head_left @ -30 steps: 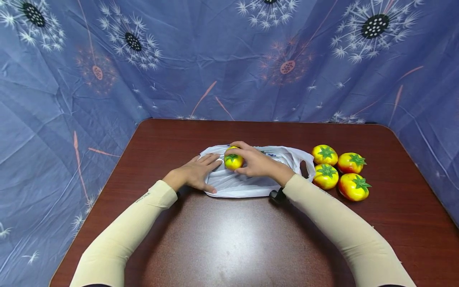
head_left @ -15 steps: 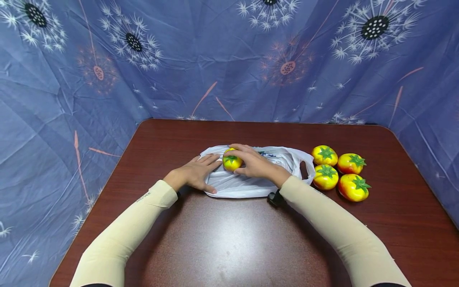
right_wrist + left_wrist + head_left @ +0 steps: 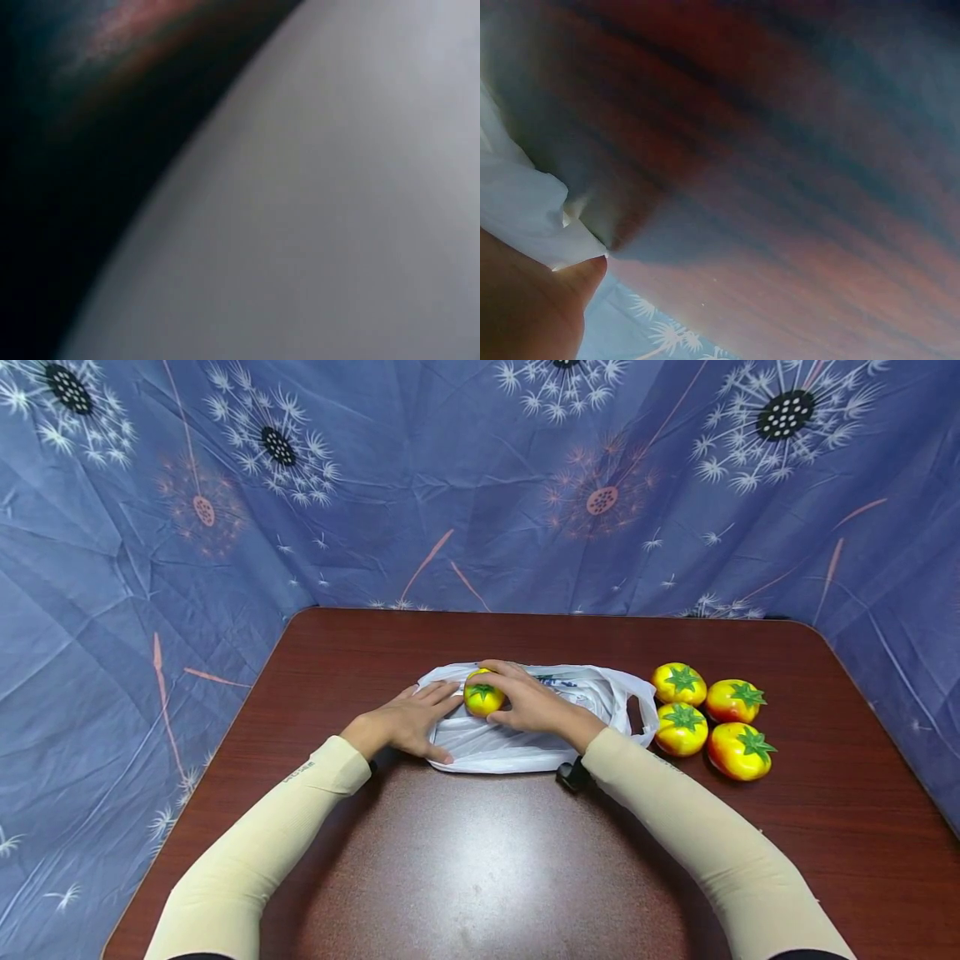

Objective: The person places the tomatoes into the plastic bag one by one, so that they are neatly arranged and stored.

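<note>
A white plastic bag (image 3: 517,747) lies flat on the table, its handle loop toward the right. My left hand (image 3: 408,722) rests on the bag's left end with its fingers spread; in the left wrist view, part of that hand (image 3: 532,300) shows beside the white plastic (image 3: 525,195). Over the bag's left half, my right hand (image 3: 525,695) grips a glossy yellow fruit (image 3: 480,700) with a green star-shaped leafy top. Whether the fruit touches the bag I cannot tell. Blurred white plastic (image 3: 315,210) fills most of the right wrist view.
Several similar yellow-and-red fruits (image 3: 681,730) with green tops sit close together right of the bag, near its handle. The brown wooden table (image 3: 465,860) reaches back to a blue patterned cloth (image 3: 450,485) hanging behind and at the sides.
My right hand and the fruit in its grip have shifted slightly left across the bag. The left hand, the bag and the other fruits have kept their places.
</note>
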The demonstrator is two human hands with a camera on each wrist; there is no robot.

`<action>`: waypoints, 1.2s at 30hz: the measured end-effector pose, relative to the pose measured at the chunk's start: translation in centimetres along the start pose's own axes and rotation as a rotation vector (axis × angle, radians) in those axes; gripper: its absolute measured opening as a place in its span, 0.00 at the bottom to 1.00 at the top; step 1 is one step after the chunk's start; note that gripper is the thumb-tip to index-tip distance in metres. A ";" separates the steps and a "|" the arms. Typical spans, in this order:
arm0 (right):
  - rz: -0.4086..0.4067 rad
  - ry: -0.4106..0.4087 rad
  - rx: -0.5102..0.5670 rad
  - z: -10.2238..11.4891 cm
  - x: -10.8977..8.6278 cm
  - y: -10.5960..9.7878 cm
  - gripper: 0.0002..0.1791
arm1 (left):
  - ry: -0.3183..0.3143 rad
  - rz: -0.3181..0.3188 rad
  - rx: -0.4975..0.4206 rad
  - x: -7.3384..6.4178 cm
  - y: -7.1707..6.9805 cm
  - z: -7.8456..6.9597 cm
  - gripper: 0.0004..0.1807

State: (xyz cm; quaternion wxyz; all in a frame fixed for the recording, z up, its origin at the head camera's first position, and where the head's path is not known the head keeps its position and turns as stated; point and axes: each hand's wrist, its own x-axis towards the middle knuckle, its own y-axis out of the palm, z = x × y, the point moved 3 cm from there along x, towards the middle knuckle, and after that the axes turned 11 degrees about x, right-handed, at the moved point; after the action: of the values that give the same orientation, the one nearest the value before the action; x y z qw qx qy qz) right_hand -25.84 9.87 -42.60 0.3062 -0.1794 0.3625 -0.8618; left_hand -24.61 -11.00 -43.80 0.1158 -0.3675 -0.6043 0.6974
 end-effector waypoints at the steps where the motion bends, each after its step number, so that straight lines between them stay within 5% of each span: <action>1: 0.001 0.002 0.001 0.0 0.0 0.0 0.32 | 0.001 -0.003 -0.002 0.0 0.0 0.0 0.59; 36: -0.022 0.027 -0.023 -0.6 -0.1 -0.1 0.29 | 0.003 0.009 0.020 0.1 0.3 0.1 0.58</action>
State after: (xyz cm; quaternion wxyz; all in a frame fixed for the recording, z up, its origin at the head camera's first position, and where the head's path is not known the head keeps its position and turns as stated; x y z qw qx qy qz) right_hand -26.13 10.28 -42.90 0.2898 -0.1753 0.3745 -0.8632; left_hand -24.62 -11.10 -44.11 0.1172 -0.3703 -0.5953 0.7034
